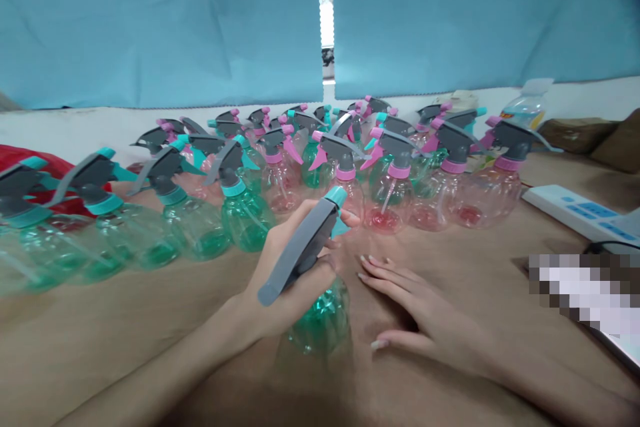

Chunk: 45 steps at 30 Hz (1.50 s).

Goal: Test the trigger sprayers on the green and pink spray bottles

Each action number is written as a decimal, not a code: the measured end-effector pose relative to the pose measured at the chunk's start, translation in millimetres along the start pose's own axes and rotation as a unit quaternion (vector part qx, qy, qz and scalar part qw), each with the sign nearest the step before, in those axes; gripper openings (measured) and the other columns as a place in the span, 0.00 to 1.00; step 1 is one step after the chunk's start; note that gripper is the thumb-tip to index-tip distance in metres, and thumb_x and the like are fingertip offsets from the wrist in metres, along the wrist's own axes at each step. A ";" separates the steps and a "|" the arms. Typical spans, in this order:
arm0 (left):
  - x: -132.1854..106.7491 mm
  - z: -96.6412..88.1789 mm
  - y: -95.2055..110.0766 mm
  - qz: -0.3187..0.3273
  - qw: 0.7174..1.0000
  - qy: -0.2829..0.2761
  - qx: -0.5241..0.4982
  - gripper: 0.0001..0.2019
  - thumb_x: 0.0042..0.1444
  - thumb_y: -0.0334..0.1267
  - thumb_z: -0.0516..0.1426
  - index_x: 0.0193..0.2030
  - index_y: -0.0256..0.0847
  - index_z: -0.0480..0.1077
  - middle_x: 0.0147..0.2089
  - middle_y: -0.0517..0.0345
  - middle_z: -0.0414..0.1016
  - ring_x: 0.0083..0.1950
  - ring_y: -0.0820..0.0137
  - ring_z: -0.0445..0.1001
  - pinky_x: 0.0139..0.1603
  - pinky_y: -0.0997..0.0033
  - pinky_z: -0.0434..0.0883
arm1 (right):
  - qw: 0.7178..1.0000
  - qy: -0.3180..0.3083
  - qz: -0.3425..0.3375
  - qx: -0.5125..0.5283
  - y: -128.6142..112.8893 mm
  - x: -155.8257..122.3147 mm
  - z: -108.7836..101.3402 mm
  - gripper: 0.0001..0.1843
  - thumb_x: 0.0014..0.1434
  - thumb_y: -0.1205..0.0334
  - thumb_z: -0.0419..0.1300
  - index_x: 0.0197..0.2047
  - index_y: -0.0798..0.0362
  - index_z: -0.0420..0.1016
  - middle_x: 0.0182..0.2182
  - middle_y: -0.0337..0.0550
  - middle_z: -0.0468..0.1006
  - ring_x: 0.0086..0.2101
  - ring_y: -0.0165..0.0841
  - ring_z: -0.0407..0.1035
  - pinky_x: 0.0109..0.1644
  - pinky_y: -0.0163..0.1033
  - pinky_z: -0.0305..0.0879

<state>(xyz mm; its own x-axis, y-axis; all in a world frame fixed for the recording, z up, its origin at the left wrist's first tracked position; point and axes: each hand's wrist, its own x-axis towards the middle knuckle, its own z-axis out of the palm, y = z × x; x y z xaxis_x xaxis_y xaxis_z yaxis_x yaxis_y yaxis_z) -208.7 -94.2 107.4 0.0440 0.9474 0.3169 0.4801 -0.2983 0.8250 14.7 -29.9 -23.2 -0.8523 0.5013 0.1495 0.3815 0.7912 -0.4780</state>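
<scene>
Left hand: fingers grasping green spray bottle below its head, toward counter's near edge. Right hand beside it, palm down, fingers released. Step, likely: positioning this bottle. Next move calls for steady neck grip, bottle upright.

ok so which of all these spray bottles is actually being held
The green spray bottle with the teal nozzle, in the left grip; the other spray bottles stand farther back, unheld.
</scene>
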 end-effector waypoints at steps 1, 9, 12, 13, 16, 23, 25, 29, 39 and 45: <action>-0.3 -0.4 0.2 0.004 1.000 -0.001 0.000 0.16 0.44 0.33 0.53 0.41 0.44 0.69 0.34 0.59 0.72 0.29 0.68 0.69 0.29 0.69 0.68 | 1.000 0.000 0.001 0.001 0.3 -0.1 0.1 0.44 0.59 0.36 0.58 0.70 0.48 0.53 0.70 0.46 0.50 0.67 0.46 0.45 0.68 0.58 0.49; -2.6 -4.5 -4.2 0.044 0.998 0.003 0.038 0.09 0.48 0.34 0.52 0.37 0.42 0.69 0.27 0.64 0.67 0.22 0.73 0.62 0.25 0.72 0.65 | 1.000 -0.002 0.006 0.011 -0.4 0.4 -0.4 0.44 0.58 0.36 0.58 0.70 0.48 0.54 0.70 0.46 0.50 0.67 0.47 0.45 0.69 0.58 0.47; -2.6 -3.8 -4.6 0.068 0.997 0.010 0.033 0.08 0.48 0.31 0.52 0.35 0.42 0.68 0.31 0.62 0.70 0.27 0.73 0.67 0.29 0.72 0.68 | 1.000 0.004 0.006 0.013 0.6 -0.2 0.5 0.44 0.58 0.37 0.59 0.70 0.47 0.53 0.70 0.45 0.50 0.67 0.47 0.45 0.69 0.58 0.47; -2.7 -3.4 -4.7 0.065 0.997 0.011 0.027 0.07 0.48 0.30 0.52 0.35 0.41 0.67 0.31 0.62 0.70 0.28 0.73 0.68 0.30 0.73 0.68 | 1.000 0.003 0.005 0.012 1.2 -0.4 1.0 0.44 0.58 0.37 0.59 0.70 0.47 0.53 0.70 0.44 0.50 0.67 0.47 0.45 0.69 0.58 0.47; -3.5 -1.8 -5.1 0.032 0.999 0.009 0.002 0.06 0.47 0.30 0.53 0.34 0.41 0.66 0.32 0.63 0.70 0.26 0.75 0.68 0.28 0.75 0.68 | 1.000 0.001 0.006 0.007 3.0 -1.1 2.2 0.44 0.58 0.36 0.59 0.70 0.47 0.53 0.70 0.44 0.50 0.67 0.46 0.45 0.69 0.57 0.47; -2.0 0.2 -5.0 0.034 0.999 0.023 -0.010 0.10 0.45 0.32 0.52 0.36 0.42 0.67 0.35 0.59 0.73 0.35 0.67 0.73 0.37 0.67 0.72 | 1.000 0.003 0.010 0.017 2.8 -1.3 2.5 0.43 0.58 0.37 0.59 0.70 0.46 0.53 0.70 0.43 0.50 0.67 0.46 0.45 0.69 0.57 0.46; -1.9 -0.2 -6.0 0.026 1.000 0.013 -0.008 0.14 0.44 0.33 0.52 0.40 0.43 0.67 0.33 0.59 0.72 0.31 0.67 0.71 0.33 0.67 0.71 | 1.000 0.002 0.012 0.018 1.9 -0.9 2.0 0.43 0.58 0.37 0.59 0.70 0.46 0.53 0.70 0.44 0.50 0.67 0.46 0.45 0.69 0.57 0.46; -3.9 -0.4 -7.2 0.019 0.999 0.028 0.016 0.14 0.44 0.35 0.53 0.41 0.44 0.67 0.28 0.62 0.69 0.26 0.68 0.67 0.26 0.69 0.66 | 1.000 -0.001 0.012 0.017 0.5 0.2 0.6 0.42 0.59 0.37 0.59 0.70 0.48 0.55 0.70 0.44 0.51 0.67 0.45 0.45 0.69 0.56 0.46; -4.0 -0.3 -4.9 0.019 0.999 0.008 -0.031 0.17 0.46 0.33 0.54 0.46 0.43 0.69 0.38 0.59 0.76 0.28 0.71 0.68 0.32 0.70 0.70 | 0.999 -0.016 0.027 0.008 -5.4 -0.2 -4.5 0.39 0.62 0.38 0.55 0.69 0.51 0.57 0.69 0.46 0.51 0.67 0.44 0.46 0.69 0.56 0.47; -2.8 0.0 -6.8 0.038 0.999 0.006 -0.038 0.17 0.46 0.31 0.54 0.45 0.43 0.70 0.45 0.57 0.77 0.32 0.70 0.73 0.37 0.69 0.74 | 0.999 -0.015 0.029 0.000 -7.7 0.5 -5.2 0.38 0.63 0.38 0.54 0.68 0.53 0.59 0.69 0.48 0.51 0.67 0.44 0.46 0.68 0.57 0.47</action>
<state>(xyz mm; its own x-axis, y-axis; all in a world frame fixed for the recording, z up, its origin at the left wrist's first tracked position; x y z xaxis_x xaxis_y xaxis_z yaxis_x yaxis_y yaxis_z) -212.1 -94.9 100.9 0.0680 0.9204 0.3850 0.4081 -0.3778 0.8311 13.3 -33.9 -15.0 -0.8391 0.5357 0.0947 0.4311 0.7609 -0.4850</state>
